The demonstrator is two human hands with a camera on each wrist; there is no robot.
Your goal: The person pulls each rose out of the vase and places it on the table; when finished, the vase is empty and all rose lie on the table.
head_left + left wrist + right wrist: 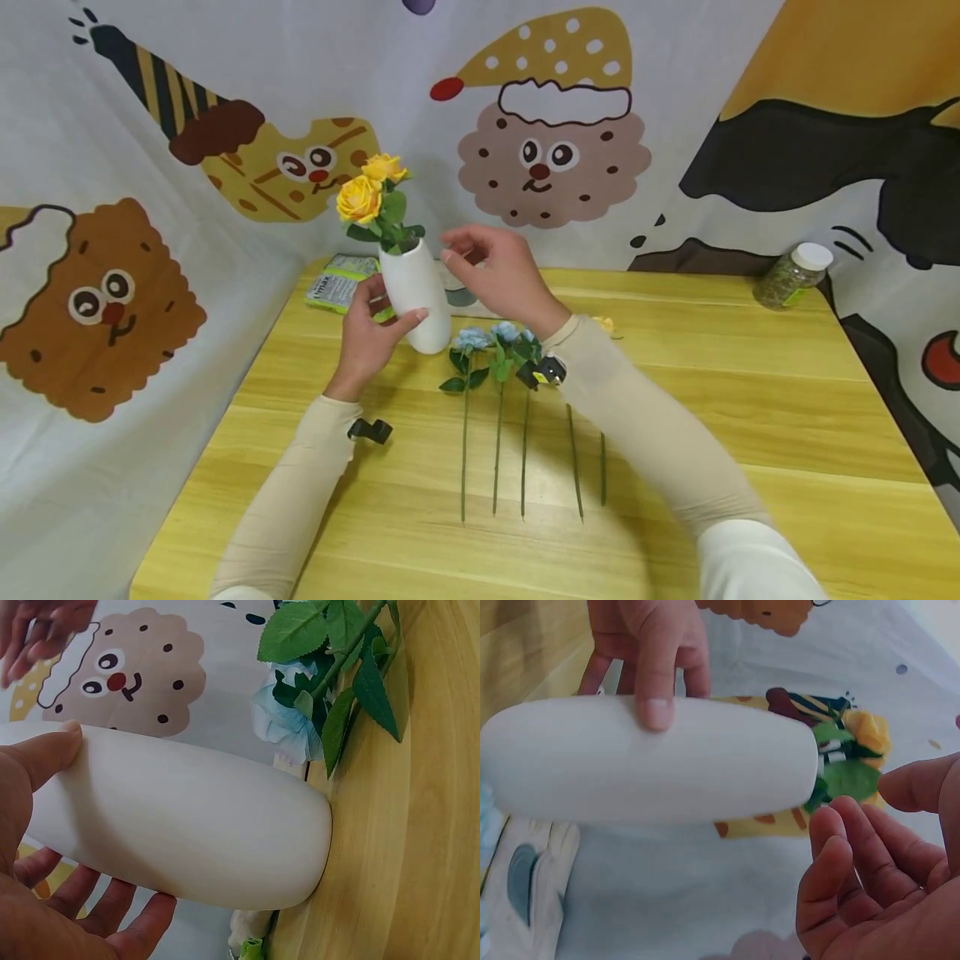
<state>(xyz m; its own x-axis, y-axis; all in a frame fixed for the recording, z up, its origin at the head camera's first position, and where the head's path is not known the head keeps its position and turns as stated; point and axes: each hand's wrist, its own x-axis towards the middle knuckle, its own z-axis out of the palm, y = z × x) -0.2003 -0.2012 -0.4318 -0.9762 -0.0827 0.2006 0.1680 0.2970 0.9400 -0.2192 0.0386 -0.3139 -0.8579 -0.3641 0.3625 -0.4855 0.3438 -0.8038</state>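
Note:
My left hand (371, 333) grips a white vase (420, 296) around its side, thumb in front and fingers behind. The vase leans to the left, its base down at the tabletop. Two yellow artificial roses (360, 200) with green leaves stick out of its mouth. Beside the mouth, my right hand (498, 271) hovers with loosely bent fingers and nothing in them; the right wrist view shows its fingertips (845, 806) close by the leaves. Blue artificial roses (472, 338) lie in a row on the table, stems pointing toward me. My right forearm partly covers another yellow rose (603, 323).
At the back left of the wooden table (420, 550) lies a green and grey packet (341, 283). Behind the vase is a cream pack with a grey-green oval (523, 881). A white-lidded jar (791, 277) stands at the back right, before a cartoon-printed cloth (697, 50).

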